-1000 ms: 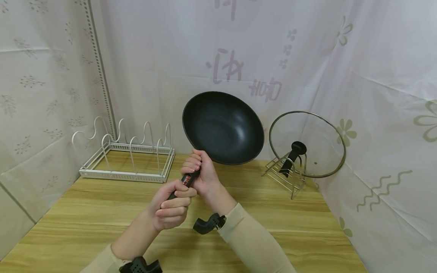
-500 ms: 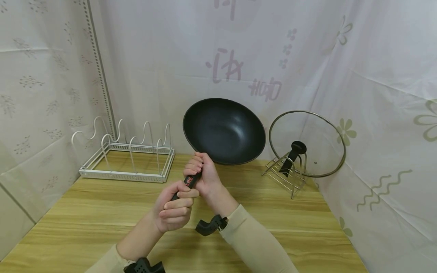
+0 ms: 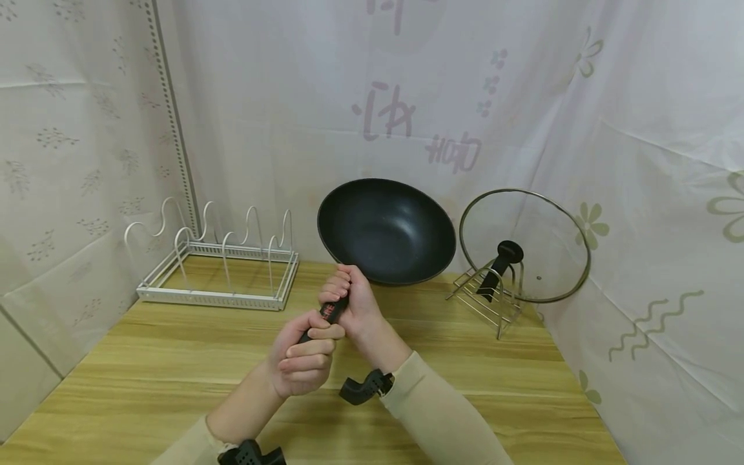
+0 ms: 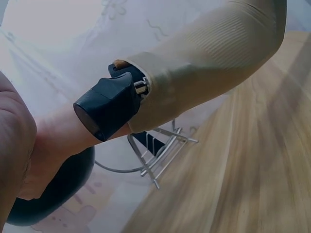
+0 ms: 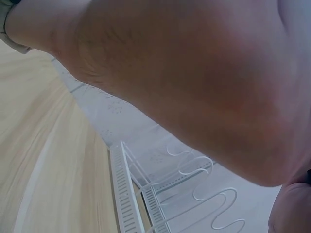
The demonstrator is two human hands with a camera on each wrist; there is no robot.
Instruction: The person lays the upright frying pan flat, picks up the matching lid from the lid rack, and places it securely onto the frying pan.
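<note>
Black pan (image 3: 386,232) held tilted over the back of the table (image 3: 465,368), two hands on its handle (image 3: 331,312)

The left hand (image 3: 305,355) has its fingers curled round the handle's lower part, and the right hand (image 3: 354,303) wraps it close to the pan, which sits between the white rack (image 3: 209,299) and the glass lid (image 3: 552,245). With the bowl's weight out beyond both grips, a loosened hold could let it roll or dip; a swing rightward could knock the nearby lid, which leans in a small wire stand (image 3: 498,323) and might topple
</note>
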